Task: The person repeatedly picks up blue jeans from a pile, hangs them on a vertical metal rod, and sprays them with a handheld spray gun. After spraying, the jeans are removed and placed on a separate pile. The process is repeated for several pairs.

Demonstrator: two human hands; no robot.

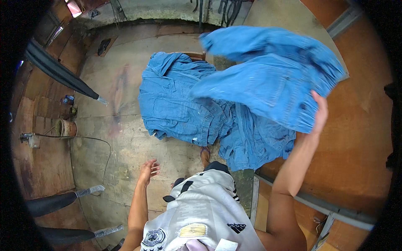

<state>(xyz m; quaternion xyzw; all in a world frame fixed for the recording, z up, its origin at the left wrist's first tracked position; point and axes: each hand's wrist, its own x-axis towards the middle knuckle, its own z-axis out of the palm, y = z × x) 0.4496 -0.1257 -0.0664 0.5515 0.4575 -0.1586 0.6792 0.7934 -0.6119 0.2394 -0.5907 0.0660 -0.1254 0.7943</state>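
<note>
My right hand (320,112) grips blue denim shorts (268,83) by the elastic waistband, at the right. The legs of the shorts are spread out in the air toward the far side and blurred at their edges. Below and left of them lies a heap of similar blue denim garments (176,98), with gathered waistbands showing. More crumpled denim (255,146) hangs at the heap's near right, partly under the held shorts. To the left of my body, my left hand (149,170) is held over the floor with its fingers apart, touching nothing.
A brown wooden table (351,142) with a metal frame (356,219) stands at the right. Black covered bars (60,69) with plastic-wrapped ends jut in from the left. A dirty bucket (66,128) and a black cable (106,144) are by the left wall. My foot (205,154) is near the heap.
</note>
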